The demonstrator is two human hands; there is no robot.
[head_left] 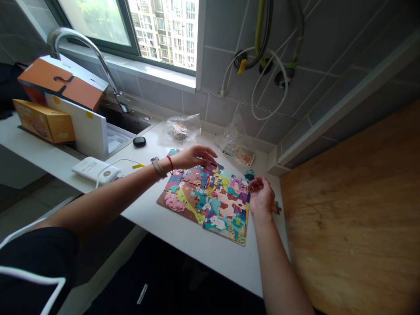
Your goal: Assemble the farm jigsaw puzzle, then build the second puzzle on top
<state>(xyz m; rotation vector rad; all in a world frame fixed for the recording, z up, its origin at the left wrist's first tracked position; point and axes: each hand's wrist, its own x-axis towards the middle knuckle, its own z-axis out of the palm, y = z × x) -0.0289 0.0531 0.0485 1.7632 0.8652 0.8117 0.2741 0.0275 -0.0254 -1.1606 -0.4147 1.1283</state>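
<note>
Fingers of the left hand (198, 157) are slightly parted and bent above the far edge of the colorful animal-patterned jigsaw puzzle (213, 204); those of the right hand (261, 197) curl palm-up at its right edge, and whether they pinch a piece I cannot tell. The left hand and wrist hide part of the puzzle's far side; the right hand partly covers small dark multicolored loose pieces (277, 208). Contents of the clear plastic bag (180, 129) are blurred. The puzzle lies on a white countertop (193, 240), before a grey tiled wall (223, 109). Bare counter runs along its near edge; a brown wooden panel (354, 210) bounds the right.
</note>
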